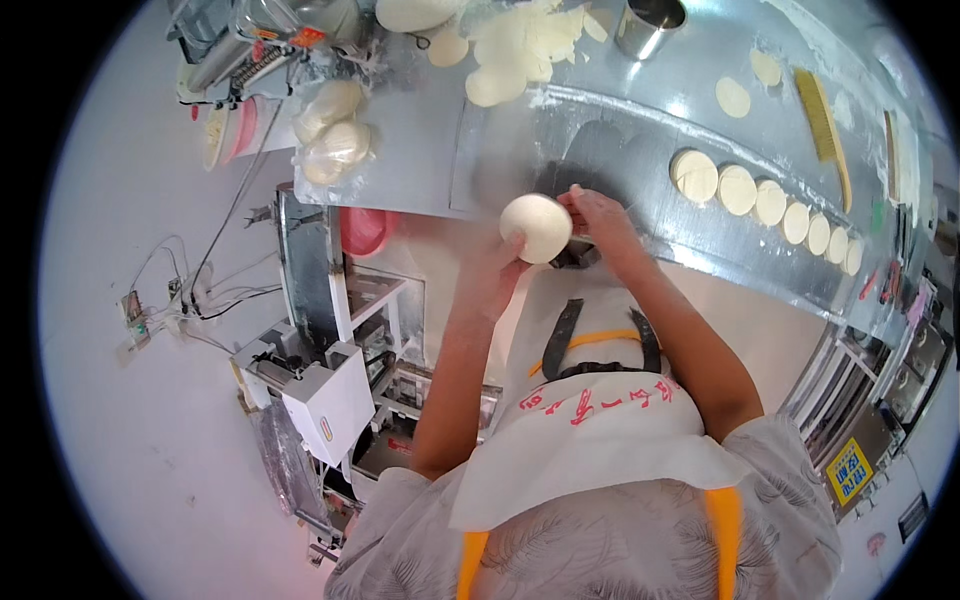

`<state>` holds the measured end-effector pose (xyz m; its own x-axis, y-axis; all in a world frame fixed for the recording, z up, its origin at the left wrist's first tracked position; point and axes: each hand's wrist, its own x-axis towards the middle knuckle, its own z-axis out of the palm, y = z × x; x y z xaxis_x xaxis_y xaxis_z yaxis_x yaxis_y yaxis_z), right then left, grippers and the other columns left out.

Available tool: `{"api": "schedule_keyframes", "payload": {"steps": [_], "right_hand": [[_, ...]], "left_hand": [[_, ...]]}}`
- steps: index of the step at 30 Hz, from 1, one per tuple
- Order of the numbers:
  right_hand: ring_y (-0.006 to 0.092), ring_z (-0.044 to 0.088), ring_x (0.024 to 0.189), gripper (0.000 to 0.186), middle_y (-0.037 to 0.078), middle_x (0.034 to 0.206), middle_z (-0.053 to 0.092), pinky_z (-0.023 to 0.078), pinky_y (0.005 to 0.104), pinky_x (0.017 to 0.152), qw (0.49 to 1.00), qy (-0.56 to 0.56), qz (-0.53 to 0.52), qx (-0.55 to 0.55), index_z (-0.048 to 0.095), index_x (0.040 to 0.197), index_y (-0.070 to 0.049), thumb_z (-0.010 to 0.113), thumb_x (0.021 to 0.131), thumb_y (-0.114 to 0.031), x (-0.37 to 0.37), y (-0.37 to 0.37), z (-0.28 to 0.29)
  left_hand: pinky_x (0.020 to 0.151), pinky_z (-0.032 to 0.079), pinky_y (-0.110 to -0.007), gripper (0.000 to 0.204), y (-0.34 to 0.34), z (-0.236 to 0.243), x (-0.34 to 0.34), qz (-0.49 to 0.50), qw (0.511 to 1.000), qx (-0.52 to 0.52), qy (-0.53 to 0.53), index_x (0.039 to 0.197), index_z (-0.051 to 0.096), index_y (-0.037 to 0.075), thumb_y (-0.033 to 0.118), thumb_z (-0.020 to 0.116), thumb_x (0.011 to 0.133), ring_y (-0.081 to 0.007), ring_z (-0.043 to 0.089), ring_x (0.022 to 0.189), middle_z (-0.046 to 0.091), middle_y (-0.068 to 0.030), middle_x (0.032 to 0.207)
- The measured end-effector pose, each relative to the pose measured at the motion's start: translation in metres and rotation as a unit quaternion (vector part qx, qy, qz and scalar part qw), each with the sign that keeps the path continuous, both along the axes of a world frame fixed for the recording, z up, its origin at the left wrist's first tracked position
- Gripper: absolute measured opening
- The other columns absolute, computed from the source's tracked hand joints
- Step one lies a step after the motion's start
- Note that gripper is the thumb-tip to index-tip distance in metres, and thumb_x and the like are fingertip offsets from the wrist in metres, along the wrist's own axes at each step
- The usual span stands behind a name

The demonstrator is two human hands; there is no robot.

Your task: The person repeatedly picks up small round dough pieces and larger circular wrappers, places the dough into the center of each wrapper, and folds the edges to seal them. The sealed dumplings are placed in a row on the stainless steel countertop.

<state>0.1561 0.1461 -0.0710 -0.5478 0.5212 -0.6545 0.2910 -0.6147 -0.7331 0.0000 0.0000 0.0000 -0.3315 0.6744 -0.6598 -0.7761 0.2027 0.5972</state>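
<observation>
"Two pale lumps, seemingly wrapped in clear plastic, are seen near the left end of the metal tabletop. What is found below them?"

"A pink tub, partly hidden by the tabletop's front edge."

"And how is the left hand occupied?"

"A pale round dough disc is grasped by it, the thumb being laid over the near side. The disc is held up at the tabletop's front edge, ahead of the apron. Farther back, thin dough sheets are spread in a loose overlapping heap."

"Is the disc gripped by the right hand too?"

"That cannot be told; its fingers are bent and held right by the disc's right edge."

"What is noted farther right?"

"A metal cup is placed at the back, then dough rounds are lined up along the front, and a long-handled brush is laid behind them."
</observation>
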Motion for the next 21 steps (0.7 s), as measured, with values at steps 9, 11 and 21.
{"api": "schedule_keyframes", "payload": {"steps": [9,11,21], "right_hand": [[0.0164,0.072,0.095,0.046,0.009,0.106,0.077,0.058,0.0321,0.089,0.987,0.056,-0.136,-0.063,0.072,0.122,0.000,0.055,0.116,-0.042,0.048,0.056,0.048],[0.0151,0.071,0.093,0.045,0.008,0.104,0.076,0.057,0.0305,0.086,0.990,0.053,-0.134,-0.006,0.072,0.121,0.001,0.055,0.116,-0.040,0.063,0.074,0.043],[0.0114,0.071,0.088,0.036,0.004,0.092,0.074,0.055,0.0263,0.077,0.983,0.056,-0.165,0.057,0.075,0.115,0.001,0.059,0.114,-0.032,0.059,0.092,0.062]], "left_hand": [[0.089,0.058,-0.027,0.035,0.095,0.034,-0.028,-0.174,0.954,-0.074,0.234,0.123,0.076,-0.006,0.006,0.080,0.091,-0.0151,0.075,0.097,0.080,-0.0088,0.103],[0.091,0.058,-0.029,0.036,0.131,0.043,-0.026,-0.255,0.894,-0.094,0.357,0.127,0.074,-0.007,0.003,0.078,0.092,-0.0160,0.075,0.099,0.080,-0.0101,0.108],[0.084,0.058,-0.030,0.029,0.179,0.044,-0.058,-0.363,0.795,0.012,0.487,0.119,0.077,-0.007,0.000,0.075,0.091,-0.0175,0.075,0.097,0.080,-0.0105,0.112]]}}
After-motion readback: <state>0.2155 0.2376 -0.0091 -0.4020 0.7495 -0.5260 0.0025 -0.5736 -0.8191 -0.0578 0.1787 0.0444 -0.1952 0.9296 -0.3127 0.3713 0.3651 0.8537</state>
